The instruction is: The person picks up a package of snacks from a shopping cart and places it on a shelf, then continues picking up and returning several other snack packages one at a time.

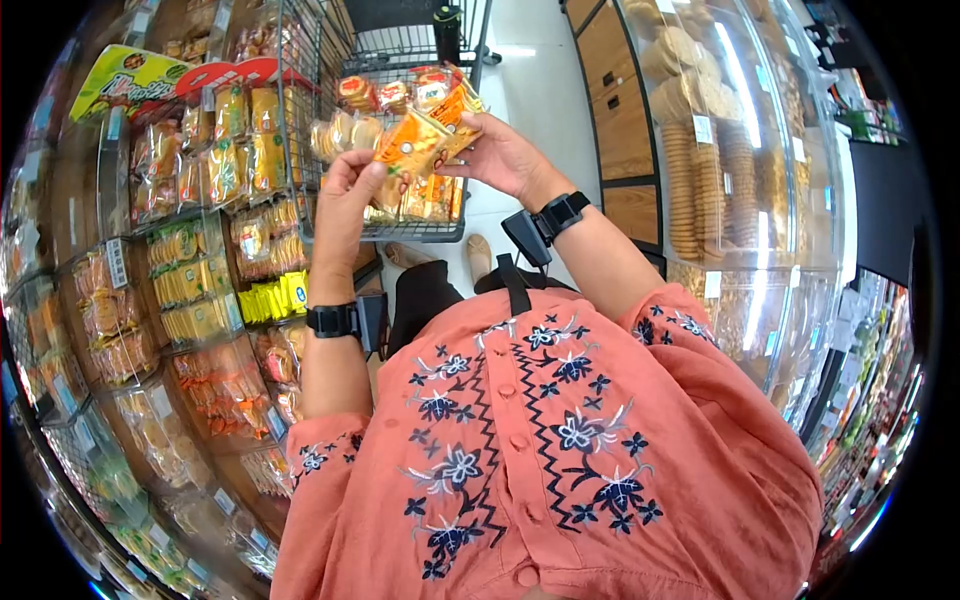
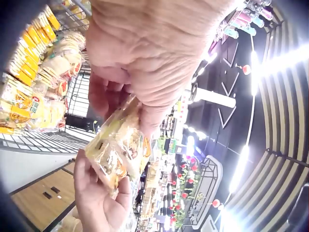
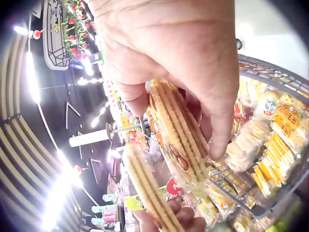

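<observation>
Above the cart, the left hand [image 1: 343,205] pinches a clear and orange snack packet [image 1: 412,143] between thumb and fingers. Beside it, the right hand [image 1: 505,160] grips a second orange packet [image 1: 458,112]. The right wrist view shows this second packet [image 3: 175,135] edge-on, with layered wafers or crackers inside, between the thumb and fingers of the right hand [image 3: 174,53]. Lower in that view, the left hand [image 3: 171,220] holds its thinner packet [image 3: 149,188]. In the left wrist view, the left hand [image 2: 149,53] partly covers the packets, with the right hand [image 2: 99,203] below.
A wire shopping cart [image 1: 375,236] holds several snack packs [image 1: 356,92] and a dark bottle [image 1: 447,35]. Shelves of packaged snacks [image 1: 190,270] stand on the left. Wooden drawers [image 1: 612,95] and clear bins of round crackers [image 1: 690,190] line the right, beside pale floor [image 1: 535,120].
</observation>
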Demonstrator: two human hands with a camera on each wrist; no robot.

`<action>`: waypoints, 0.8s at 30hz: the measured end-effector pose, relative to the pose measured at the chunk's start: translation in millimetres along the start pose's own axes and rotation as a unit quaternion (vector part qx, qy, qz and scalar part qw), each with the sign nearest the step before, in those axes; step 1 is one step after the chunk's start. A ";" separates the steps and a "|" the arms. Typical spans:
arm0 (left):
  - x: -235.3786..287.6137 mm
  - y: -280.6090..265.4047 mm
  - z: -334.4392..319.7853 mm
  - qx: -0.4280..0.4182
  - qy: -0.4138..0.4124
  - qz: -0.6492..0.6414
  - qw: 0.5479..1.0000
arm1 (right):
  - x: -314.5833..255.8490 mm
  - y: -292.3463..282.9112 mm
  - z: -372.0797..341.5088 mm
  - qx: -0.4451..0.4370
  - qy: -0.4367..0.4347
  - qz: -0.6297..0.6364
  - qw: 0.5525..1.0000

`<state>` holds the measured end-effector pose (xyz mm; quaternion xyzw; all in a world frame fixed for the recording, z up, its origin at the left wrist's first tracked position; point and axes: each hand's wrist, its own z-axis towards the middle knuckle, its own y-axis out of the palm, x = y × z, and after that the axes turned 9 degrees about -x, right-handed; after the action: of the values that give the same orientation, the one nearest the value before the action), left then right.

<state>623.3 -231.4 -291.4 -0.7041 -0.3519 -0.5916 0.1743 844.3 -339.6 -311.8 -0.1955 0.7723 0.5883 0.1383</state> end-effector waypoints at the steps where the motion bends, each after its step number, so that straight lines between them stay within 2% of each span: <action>1: -2.0 -0.3 -1.2 0.000 0.003 0.007 1.000 | 1.3 0.1 3.4 -0.009 0.005 -0.001 1.000; 4: -10.0 -0.7 -4.1 0.012 0.011 0.018 1.000 | 5.5 -1.2 10.8 -0.037 0.015 -0.007 0.999; 7: -15.1 -2.6 -6.4 0.080 0.010 0.074 0.994 | 8.8 0.5 16.7 -0.044 0.027 0.004 0.999; 10: -15.2 9.0 -9.2 0.112 -0.004 -0.047 0.993 | 13.8 10.6 23.5 -0.055 0.034 0.019 0.998; 13: -13.8 13.1 -11.1 0.103 -0.025 -0.182 0.978 | 19.8 30.5 25.6 -0.044 0.032 0.007 0.998; 14: -15.7 12.8 -9.7 0.120 -0.032 -0.197 0.973 | 23.5 30.5 30.8 -0.048 0.042 0.005 0.998; 17: -12.4 10.6 -7.5 0.097 0.023 -0.246 0.964 | 33.1 46.2 36.8 -0.046 0.046 0.001 0.998; 18: -9.9 8.8 -7.8 0.099 0.031 -0.247 0.963 | 36.7 46.6 40.9 -0.079 0.054 -0.006 0.995; 22: 4.8 -3.8 -19.7 0.140 0.055 -0.223 0.963 | 27.1 77.6 41.1 -0.107 0.057 -0.075 0.990; 24: 14.2 -8.4 -31.0 0.164 0.056 -0.207 0.963 | 27.5 70.3 56.1 -0.104 0.059 -0.099 0.988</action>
<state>596.1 -242.1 -271.9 -0.5436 -0.5715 -0.5875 0.1807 786.4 -273.1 -279.0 -0.3187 0.6905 0.6366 0.1283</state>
